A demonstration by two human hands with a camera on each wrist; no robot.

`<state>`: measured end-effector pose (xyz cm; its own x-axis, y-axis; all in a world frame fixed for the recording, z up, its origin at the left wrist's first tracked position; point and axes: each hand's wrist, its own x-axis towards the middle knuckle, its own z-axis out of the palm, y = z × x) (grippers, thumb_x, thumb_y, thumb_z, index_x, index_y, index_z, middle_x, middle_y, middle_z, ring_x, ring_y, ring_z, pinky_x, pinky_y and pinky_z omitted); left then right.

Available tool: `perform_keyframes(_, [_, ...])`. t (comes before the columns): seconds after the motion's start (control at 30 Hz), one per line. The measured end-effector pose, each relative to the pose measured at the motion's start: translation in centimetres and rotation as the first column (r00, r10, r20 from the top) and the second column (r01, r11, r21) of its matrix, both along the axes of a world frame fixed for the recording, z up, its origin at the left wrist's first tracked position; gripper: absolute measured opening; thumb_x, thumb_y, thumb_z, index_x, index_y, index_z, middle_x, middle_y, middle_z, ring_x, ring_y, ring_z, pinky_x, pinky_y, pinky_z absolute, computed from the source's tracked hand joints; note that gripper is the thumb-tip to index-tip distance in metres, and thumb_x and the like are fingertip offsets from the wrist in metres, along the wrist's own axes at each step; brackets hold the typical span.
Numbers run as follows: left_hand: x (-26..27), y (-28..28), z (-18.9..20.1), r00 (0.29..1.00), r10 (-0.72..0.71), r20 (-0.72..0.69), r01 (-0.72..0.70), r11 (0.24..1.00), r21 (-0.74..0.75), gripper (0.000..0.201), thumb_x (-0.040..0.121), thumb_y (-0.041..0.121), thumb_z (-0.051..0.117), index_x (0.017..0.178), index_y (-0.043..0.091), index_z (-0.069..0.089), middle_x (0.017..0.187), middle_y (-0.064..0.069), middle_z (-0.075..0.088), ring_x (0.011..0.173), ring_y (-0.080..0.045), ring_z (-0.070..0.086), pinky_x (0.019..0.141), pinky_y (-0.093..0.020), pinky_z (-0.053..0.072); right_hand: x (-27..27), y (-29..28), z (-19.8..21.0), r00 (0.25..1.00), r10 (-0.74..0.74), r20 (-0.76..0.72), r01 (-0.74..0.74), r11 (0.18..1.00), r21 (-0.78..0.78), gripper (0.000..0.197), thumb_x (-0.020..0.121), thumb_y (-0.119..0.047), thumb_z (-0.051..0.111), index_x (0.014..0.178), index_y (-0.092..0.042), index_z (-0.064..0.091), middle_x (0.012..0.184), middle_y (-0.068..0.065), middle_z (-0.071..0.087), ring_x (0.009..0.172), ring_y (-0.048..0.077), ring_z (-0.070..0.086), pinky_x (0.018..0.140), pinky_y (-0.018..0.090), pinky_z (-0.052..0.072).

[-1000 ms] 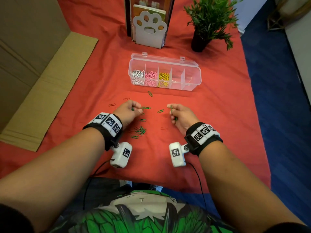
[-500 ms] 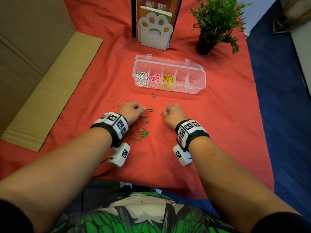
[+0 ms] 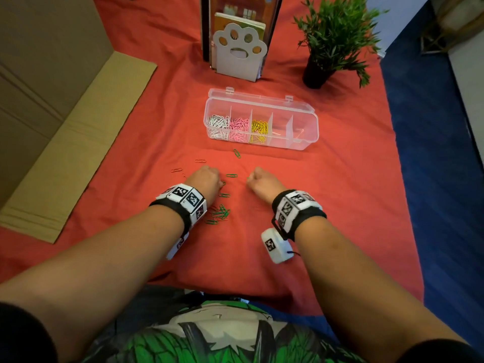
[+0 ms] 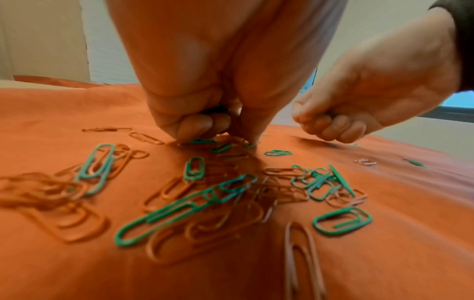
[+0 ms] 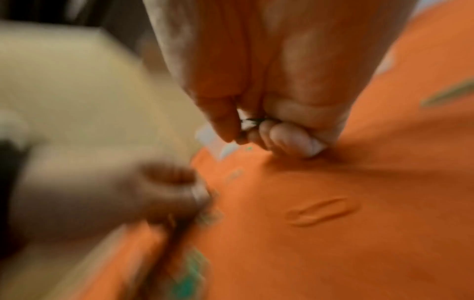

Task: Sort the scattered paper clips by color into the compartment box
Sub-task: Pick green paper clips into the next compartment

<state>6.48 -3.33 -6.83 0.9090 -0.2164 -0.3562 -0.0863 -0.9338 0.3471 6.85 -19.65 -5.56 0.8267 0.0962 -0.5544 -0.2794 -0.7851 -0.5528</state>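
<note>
The clear compartment box lies open ahead, with white, pink and yellow clips in its three left cells. Green paper clips and red ones lie scattered on the red cloth. My left hand is curled, knuckles up, over the clips. In the left wrist view it holds green clips in its palm while a fingertip presses a green clip on the cloth. My right hand is a fist just to the right, pinching a green clip between its thumb and curled fingers.
A flat cardboard sheet lies at the left. A paw-shaped bookend with books and a potted plant stand behind the box. The cloth's edge drops to blue floor on the right.
My right hand has turned knuckles-up and moved left onto the loose green clip between the hands. My left hand has stayed over the scattered clips, still curled.
</note>
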Motion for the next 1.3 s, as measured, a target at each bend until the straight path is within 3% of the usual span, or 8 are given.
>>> perform_keyframes(0.23, [-0.4, 0.2, -0.3, 0.999, -0.045, 0.008, 0.045, 0.999, 0.018, 0.027, 0.088, 0.027, 0.056, 0.106, 0.008, 0.06, 0.113, -0.016, 0.056, 0.109, -0.033, 0.055, 0.094, -0.038, 0.045, -0.4, -0.6, 2.4, 0.741, -0.418, -0.526, 0.664, 0.337, 0.667, 0.023, 0.086, -0.012, 0.032, 0.064, -0.014, 0.042, 0.063, 0.003, 0.04, 0.049, 0.014, 0.035, 0.043, 0.021, 0.03])
perform_keyframes(0.33, [-0.5, 0.3, -0.3, 1.0, -0.019, -0.018, 0.019, 1.0, -0.025, 0.025, 0.09, 0.024, 0.052, 0.103, 0.005, 0.06, 0.111, -0.017, 0.059, 0.108, -0.034, 0.056, 0.093, -0.037, 0.045, 0.6, 0.3, 2.3, 0.752, -0.48, -0.453, 0.647, 0.407, 0.644, 0.023, 0.089, -0.009, 0.04, 0.068, -0.014, 0.046, 0.063, 0.002, 0.042, 0.046, 0.011, 0.04, 0.039, 0.018, 0.034])
perform_keyframes(0.5, [-0.1, 2.3, 1.3, 0.956, 0.263, -0.133, -0.294, 0.872, -0.391, 0.013, 0.091, 0.02, 0.053, 0.079, 0.015, 0.056, 0.079, -0.003, 0.061, 0.072, -0.02, 0.054, 0.071, -0.031, 0.039, 1.9, 1.9, 0.8, 0.987, -0.136, 0.084, 0.128, 0.987, 0.102, 0.023, 0.088, -0.013, 0.051, 0.066, -0.022, 0.05, 0.079, 0.0, 0.058, 0.069, 0.017, 0.053, 0.063, 0.023, 0.039])
perform_keyframes(0.67, [0.4, 5.6, 3.1, 0.657, 0.416, -0.628, -0.738, 0.186, -0.649, 0.022, 0.09, 0.001, 0.048, 0.078, 0.02, 0.05, 0.064, 0.0, 0.048, 0.038, 0.0, 0.045, 0.039, -0.014, 0.036, 0.9, 3.8, -0.9, 0.933, 0.27, 0.239, -0.202, 0.94, -0.275, 0.025, 0.084, -0.012, 0.052, 0.109, -0.005, 0.051, 0.114, 0.019, 0.055, 0.107, 0.035, 0.054, 0.092, 0.038, 0.044])
perform_keyframes(0.93, [0.0, 8.3, 4.2, 0.429, 0.334, -0.84, -0.872, -0.091, -0.481, 0.026, 0.084, 0.005, 0.03, 0.071, 0.012, 0.051, 0.064, -0.002, 0.046, 0.043, -0.01, 0.049, 0.044, -0.016, 0.047, 1.5, 5.0, 0.4, 0.966, 0.238, 0.097, -0.213, 0.952, -0.221, 0.021, 0.092, -0.01, 0.039, 0.105, -0.001, 0.053, 0.115, 0.024, 0.055, 0.108, 0.034, 0.055, 0.087, 0.034, 0.042])
perform_keyframes(1.03, [0.1, 8.1, 3.5, 0.407, 0.432, -0.805, -0.895, 0.013, -0.445, 0.028, 0.091, 0.02, 0.041, 0.065, 0.015, 0.048, 0.055, 0.0, 0.041, 0.034, -0.006, 0.041, 0.038, -0.012, 0.037, 2.6, 4.6, 1.6, 0.971, -0.152, -0.185, 0.194, 0.952, 0.237, 0.014, 0.085, -0.012, 0.042, 0.076, -0.006, 0.05, 0.075, 0.018, 0.05, 0.06, 0.023, 0.052, 0.056, 0.027, 0.039])
perform_keyframes(1.17, [-0.1, 8.4, 2.6, 0.736, 0.582, -0.345, -0.668, 0.707, -0.234, 0.028, 0.078, 0.032, 0.069, 0.062, 0.013, 0.056, 0.058, -0.008, 0.055, 0.05, -0.022, 0.05, 0.049, -0.024, 0.036, 2.5, 3.5, 2.0, 0.719, -0.482, -0.501, 0.693, 0.439, 0.572, 0.024, 0.084, -0.014, 0.034, 0.062, -0.014, 0.041, 0.061, 0.002, 0.037, 0.046, 0.013, 0.03, 0.045, 0.021, 0.028])
perform_keyframes(1.3, [-0.3, 8.4, 3.1, 0.93, 0.343, -0.131, -0.329, 0.937, 0.121, 0.034, 0.069, 0.043, 0.075, 0.073, 0.009, 0.071, 0.086, -0.011, 0.072, 0.085, -0.026, 0.067, 0.07, -0.028, 0.047, 4.1, 3.1, 1.0, 0.788, -0.548, -0.282, 0.615, 0.674, 0.408, 0.02, 0.085, -0.012, 0.049, 0.066, -0.019, 0.049, 0.062, 0.001, 0.043, 0.045, 0.013, 0.039, 0.044, 0.021, 0.03])
